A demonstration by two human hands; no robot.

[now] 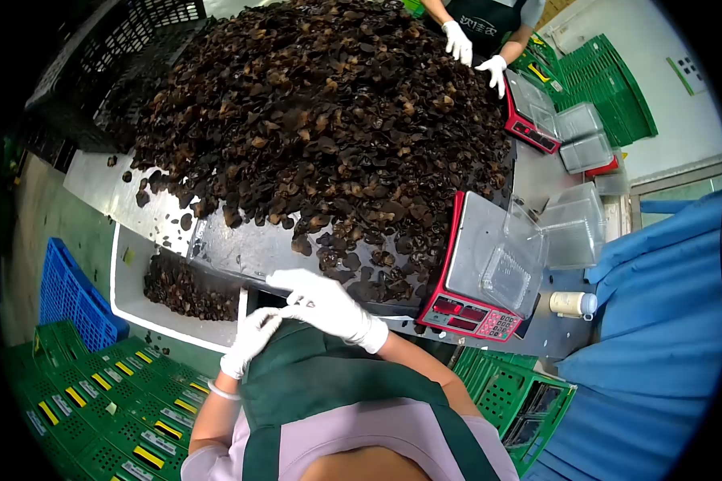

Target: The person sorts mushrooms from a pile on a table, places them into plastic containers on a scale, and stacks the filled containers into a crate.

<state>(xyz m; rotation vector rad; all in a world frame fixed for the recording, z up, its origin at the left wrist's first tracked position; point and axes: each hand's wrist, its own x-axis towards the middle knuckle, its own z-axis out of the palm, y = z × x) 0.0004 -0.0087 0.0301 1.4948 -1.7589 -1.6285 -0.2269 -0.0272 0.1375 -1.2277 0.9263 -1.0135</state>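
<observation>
My left hand (252, 343), in a white glove, is raised in front of my dark green apron (337, 389). Its fingers are pinched together against the fingertips of my right hand; whatever they hold, if anything, is hidden. My right hand (329, 311), gloved as well, has its fingers stretched out to the left at the table's near edge. Beyond both hands, a large heap of dark wood ear mushrooms (321, 120) covers much of the metal table (245, 248), with loose pieces along its front.
A white foam box (128, 276) of mushrooms stands left. A red scale (477, 309) bears a clear plastic tray (505, 276); clear containers (573, 224) stand beside it. Green crates (128, 401) fill the lower left. Across the table are a co-worker's gloved hands (457, 42) and another scale (529, 132).
</observation>
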